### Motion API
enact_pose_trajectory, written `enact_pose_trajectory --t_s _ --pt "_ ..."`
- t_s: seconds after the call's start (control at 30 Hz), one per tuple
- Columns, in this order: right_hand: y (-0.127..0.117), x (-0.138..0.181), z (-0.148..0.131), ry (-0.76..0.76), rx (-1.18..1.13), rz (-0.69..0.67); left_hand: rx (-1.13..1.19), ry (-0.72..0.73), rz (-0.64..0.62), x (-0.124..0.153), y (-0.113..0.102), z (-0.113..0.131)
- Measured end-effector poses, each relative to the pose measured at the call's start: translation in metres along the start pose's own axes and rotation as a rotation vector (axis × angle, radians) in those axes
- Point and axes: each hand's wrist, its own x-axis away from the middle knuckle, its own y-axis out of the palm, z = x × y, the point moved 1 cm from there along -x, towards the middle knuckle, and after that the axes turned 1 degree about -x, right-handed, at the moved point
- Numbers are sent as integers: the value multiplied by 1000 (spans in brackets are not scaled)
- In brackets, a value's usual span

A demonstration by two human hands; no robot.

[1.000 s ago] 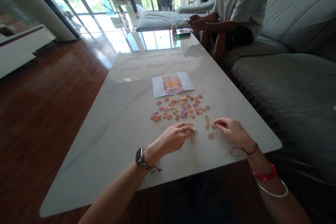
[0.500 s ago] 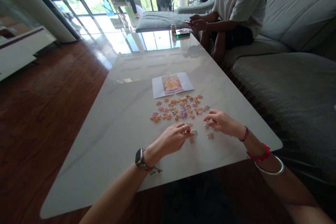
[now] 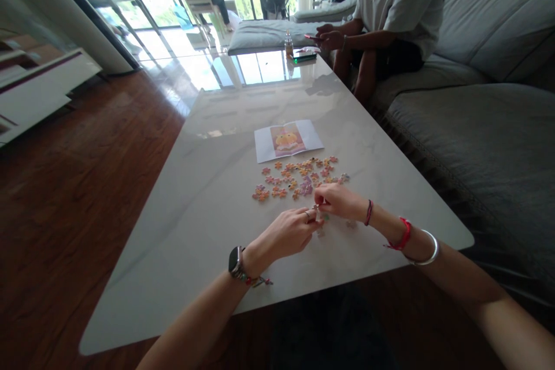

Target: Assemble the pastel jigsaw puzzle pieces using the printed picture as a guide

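My left hand (image 3: 289,233), wearing a ring and a watch, is closed low over the table with its fingertips at a pale puzzle piece (image 3: 315,207). My right hand (image 3: 340,201) comes in from the other side, thumb and fingers pinched at the same spot, nearly touching the left fingers. The fingers partly hide the small pieces there. A green-marked puzzle piece (image 3: 326,217) and another pale piece (image 3: 321,232) lie just beside the left fingertips. Beyond both hands spreads a group of orange, pink and purple puzzle pieces (image 3: 288,180).
A creased sheet with a printed picture (image 3: 288,140) lies behind the pieces on the white table (image 3: 173,231). At the far end stand a small bottle (image 3: 288,45) and a dark box with a green light (image 3: 304,56). A person (image 3: 403,6) holding a phone sits on the grey sofa (image 3: 481,121).
My right hand has moved left from the pale pieces at the right and now meets my left hand. The left hand stays nearly in place. The view has shifted slightly.
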Motion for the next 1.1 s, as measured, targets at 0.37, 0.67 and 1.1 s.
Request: enact_pose_trajectory --t_s 0.37,0.67,1.1 --pt "-18 35 24 118 -55 306 -18 -3 -49 1 -5 3" --pt "-38 58 56 186 -37 218 58 -14 31 -5 -3 1" --pt "-31 45 51 225 -43 101 123 -21 59 -8 2 -1"
